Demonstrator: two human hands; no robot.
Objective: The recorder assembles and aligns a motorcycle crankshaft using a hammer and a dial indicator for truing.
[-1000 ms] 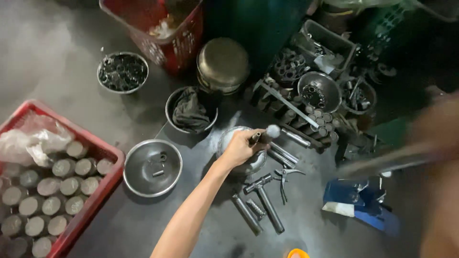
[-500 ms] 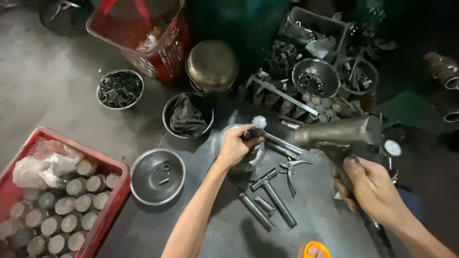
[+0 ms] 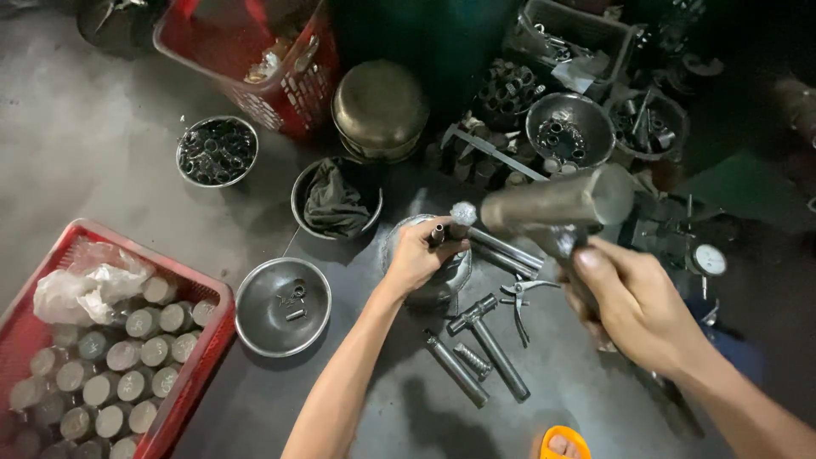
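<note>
My left hand [image 3: 416, 255] grips a metal punch [image 3: 459, 219] with a rounded, shiny top, holding it upright over a round metal piece [image 3: 442, 276] on the dark floor. My right hand [image 3: 633, 302] is closed on the handle of a heavy hammer [image 3: 561, 202]. The hammer's cylindrical steel head lies sideways, just right of the punch top and nearly touching it.
Metal rods and a small hammer-like tool [image 3: 489, 336] lie below my left hand, pliers [image 3: 520, 296] beside them. A steel bowl [image 3: 282, 306] with small parts sits left. A red crate [image 3: 102, 340] holds several metal cylinders. Bowls of parts, a rag bowl [image 3: 336, 200] and a red basket [image 3: 255, 59] stand behind.
My right hand has come into view with the hammer and brought its head down and left towards the punch top. My left hand has stayed on the punch.
</note>
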